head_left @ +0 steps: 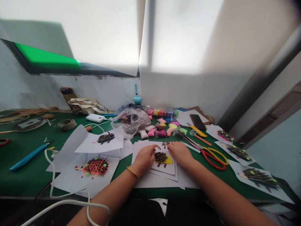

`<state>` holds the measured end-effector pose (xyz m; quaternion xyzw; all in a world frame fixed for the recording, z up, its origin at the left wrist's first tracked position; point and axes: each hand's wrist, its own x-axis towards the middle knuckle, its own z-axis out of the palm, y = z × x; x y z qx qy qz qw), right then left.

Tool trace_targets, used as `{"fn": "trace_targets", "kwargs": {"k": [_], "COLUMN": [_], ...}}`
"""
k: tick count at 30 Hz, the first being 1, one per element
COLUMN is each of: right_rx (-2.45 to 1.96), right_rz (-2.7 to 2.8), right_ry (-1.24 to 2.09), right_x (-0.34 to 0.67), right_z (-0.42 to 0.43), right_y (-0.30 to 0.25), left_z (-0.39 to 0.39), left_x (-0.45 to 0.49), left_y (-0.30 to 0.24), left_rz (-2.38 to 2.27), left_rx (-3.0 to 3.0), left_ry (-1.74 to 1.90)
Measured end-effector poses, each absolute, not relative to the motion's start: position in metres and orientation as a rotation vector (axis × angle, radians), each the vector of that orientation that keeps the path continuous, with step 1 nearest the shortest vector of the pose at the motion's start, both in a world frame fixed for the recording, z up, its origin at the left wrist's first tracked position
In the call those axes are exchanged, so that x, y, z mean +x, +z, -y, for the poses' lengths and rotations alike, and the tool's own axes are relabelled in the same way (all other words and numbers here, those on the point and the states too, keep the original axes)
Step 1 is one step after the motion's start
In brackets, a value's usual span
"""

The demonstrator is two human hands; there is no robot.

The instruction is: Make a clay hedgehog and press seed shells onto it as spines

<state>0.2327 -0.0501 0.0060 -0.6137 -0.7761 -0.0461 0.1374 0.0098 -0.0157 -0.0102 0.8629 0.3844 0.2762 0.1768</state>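
On a stack of white paper sheets (141, 185) lies a hedgehog picture (166, 159) with a yellow clay body, partly covered in rows of dark sunflower seeds. My left hand (145, 158) rests at its left side, thumb and fingertips pinched together; what they hold, if anything, is too small to make out. Several loose sunflower seeds (166, 144) lie on the paper above the picture, between my two hands. My right hand (180, 153) lies at the picture's upper right with fingers curled together, the fingertips close to those seeds and whatever is in them hidden.
Left are finished hedgehog pictures (96, 166), a white cable (53, 179) and a blue craft knife (29, 157). Clay packets (161, 133) and a plastic bag of seeds (131, 121) lie behind. Right are red-and-yellow scissors (213, 158), a phone (197, 121) and more pictures (237, 152).
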Motion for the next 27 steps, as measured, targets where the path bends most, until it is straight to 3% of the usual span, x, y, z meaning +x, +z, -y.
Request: {"fn": "trace_targets", "kwargs": {"k": [4, 11, 27], "right_rx": [-1.769, -1.671, -1.59], "right_rz": [2.122, 1.739, 1.795], "right_ry": [-0.03, 0.514, 0.307], "right_x": [0.235, 0.216, 0.213], "right_z": [0.069, 0.107, 0.098], "right_y": [0.006, -0.001, -0.02], "left_z": [0.016, 0.018, 0.016], "left_x": [0.011, 0.011, 0.011], "left_y": [-0.01, -0.007, -0.007], "left_rz": [-1.105, -1.1, -1.102], "left_rx": [2.426, 2.421, 2.425], "left_ry": [0.78, 0.79, 0.773]}}
